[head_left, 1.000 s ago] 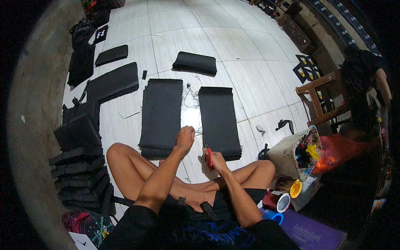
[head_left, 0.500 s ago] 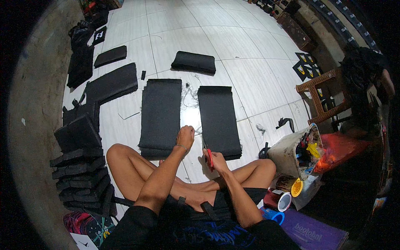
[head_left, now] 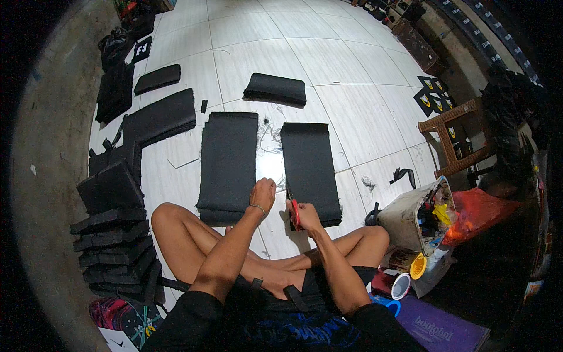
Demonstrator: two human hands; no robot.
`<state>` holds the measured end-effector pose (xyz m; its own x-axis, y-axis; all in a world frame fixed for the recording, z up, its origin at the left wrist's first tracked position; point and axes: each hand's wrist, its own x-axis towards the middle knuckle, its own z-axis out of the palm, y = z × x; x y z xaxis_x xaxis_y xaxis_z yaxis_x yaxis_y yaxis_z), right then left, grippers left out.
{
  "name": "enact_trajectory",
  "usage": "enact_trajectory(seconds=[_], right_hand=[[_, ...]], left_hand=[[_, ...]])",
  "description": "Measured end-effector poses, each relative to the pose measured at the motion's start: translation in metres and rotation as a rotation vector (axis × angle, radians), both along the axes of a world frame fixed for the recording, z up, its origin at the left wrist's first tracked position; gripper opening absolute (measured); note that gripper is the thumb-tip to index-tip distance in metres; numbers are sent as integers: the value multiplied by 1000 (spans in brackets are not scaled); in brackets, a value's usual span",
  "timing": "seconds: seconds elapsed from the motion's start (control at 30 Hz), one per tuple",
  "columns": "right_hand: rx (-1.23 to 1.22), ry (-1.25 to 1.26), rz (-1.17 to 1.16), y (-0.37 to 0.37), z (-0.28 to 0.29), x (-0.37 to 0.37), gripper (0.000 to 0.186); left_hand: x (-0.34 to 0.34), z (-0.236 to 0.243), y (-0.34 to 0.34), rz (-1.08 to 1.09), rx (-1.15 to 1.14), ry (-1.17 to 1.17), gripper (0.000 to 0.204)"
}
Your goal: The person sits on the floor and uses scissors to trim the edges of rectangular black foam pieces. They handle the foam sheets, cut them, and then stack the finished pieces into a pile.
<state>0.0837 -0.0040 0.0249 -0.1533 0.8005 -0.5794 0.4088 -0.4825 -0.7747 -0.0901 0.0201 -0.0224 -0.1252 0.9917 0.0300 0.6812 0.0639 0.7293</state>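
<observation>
My right hand (head_left: 306,216) grips red-handled scissors (head_left: 295,215), their blades pointing away along the left edge of the right stack of black fabric pieces (head_left: 311,167). Whether the blades are apart is hard to make out. My left hand (head_left: 263,193) is closed in a pinch over the gap between the two stacks, beside the left stack of black fabric pieces (head_left: 229,161). Wispy loose threads (head_left: 270,132) lie in that gap, some close to my left fingertips. What those fingers hold is too small to tell.
Another folded black stack (head_left: 274,89) lies farther off. More black pieces (head_left: 161,117) and thick black slabs (head_left: 114,240) line the left side. To the right stand a filled bin (head_left: 404,211), a brown stool (head_left: 448,138), paint-stained tubs (head_left: 401,286) and a purple bag (head_left: 443,322).
My right hand has turned the scissors slightly, bringing them closer to the right stack's edge. My left hand stays pinched in nearly the same place. An arm-like shape at the far right is gone.
</observation>
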Motion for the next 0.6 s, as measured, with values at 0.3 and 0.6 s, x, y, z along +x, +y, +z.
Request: enact_trajectory(seconds=[0.3,0.6], right_hand=[[-98,17,19,-8,0,2,57],[-30,15,-4,20,-13,-8,55]], left_hand=[[-3,-12,1,9,32,54,14],[-2,-9,1,-13,39,29,10]])
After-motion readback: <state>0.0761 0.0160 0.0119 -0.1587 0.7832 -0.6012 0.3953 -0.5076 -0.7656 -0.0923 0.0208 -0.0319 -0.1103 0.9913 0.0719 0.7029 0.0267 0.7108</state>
